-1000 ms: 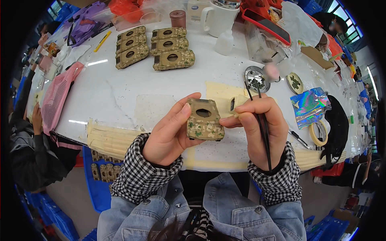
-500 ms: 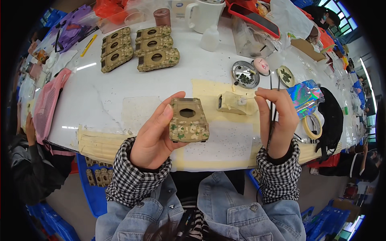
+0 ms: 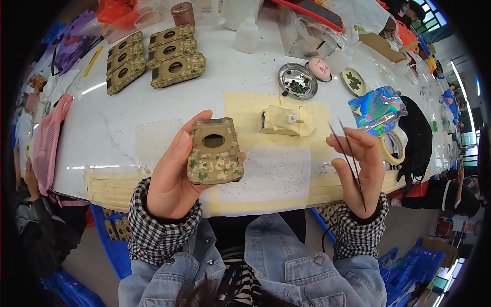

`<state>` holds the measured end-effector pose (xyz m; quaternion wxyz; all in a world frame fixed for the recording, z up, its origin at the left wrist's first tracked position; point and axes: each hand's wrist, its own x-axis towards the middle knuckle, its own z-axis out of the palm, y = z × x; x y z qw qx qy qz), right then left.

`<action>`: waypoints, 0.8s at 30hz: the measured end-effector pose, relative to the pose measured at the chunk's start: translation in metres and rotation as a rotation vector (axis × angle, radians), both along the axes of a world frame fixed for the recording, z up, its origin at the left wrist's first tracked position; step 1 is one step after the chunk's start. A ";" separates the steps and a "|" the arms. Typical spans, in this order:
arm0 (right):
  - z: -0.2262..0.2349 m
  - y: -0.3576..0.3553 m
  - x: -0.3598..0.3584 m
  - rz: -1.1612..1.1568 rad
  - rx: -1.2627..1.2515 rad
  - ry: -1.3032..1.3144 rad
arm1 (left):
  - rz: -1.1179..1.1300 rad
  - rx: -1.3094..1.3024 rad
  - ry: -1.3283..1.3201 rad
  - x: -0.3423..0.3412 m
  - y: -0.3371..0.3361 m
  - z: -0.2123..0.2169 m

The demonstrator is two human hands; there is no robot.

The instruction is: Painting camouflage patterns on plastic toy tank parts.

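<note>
Camouflage-painted tank hull point(image 3: 215, 152) sits gripped in the raised left hand point(image 3: 176, 176), above the near tabletop point(image 3: 153, 102) edge. Right hand point(image 3: 360, 166), palm inward, pinches thin tweezers point(image 3: 348, 158) upright.

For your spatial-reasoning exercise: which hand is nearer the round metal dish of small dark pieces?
Right. The right hand sits below and right of the metal dish; the left hand is farther, lower left.

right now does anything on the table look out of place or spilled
Nothing stands out. The left hand holds a camouflage hull, the right hand holds tweezers, and the other hulls lie in neat rows.
</note>
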<state>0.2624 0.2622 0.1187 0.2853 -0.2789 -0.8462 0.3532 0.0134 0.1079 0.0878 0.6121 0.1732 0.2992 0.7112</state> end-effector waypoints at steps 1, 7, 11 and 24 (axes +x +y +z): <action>-0.002 -0.001 0.003 0.010 -0.038 -0.031 | 0.000 0.010 -0.004 0.000 0.000 -0.001; -0.020 0.005 0.004 0.143 -0.273 0.008 | 0.000 0.021 -0.025 0.000 0.000 0.000; -0.037 0.002 0.002 0.083 -0.469 0.093 | 0.011 0.006 -0.013 0.001 0.002 0.000; -0.038 0.012 -0.007 0.104 -0.642 0.122 | -0.007 0.051 -0.030 0.000 0.000 -0.003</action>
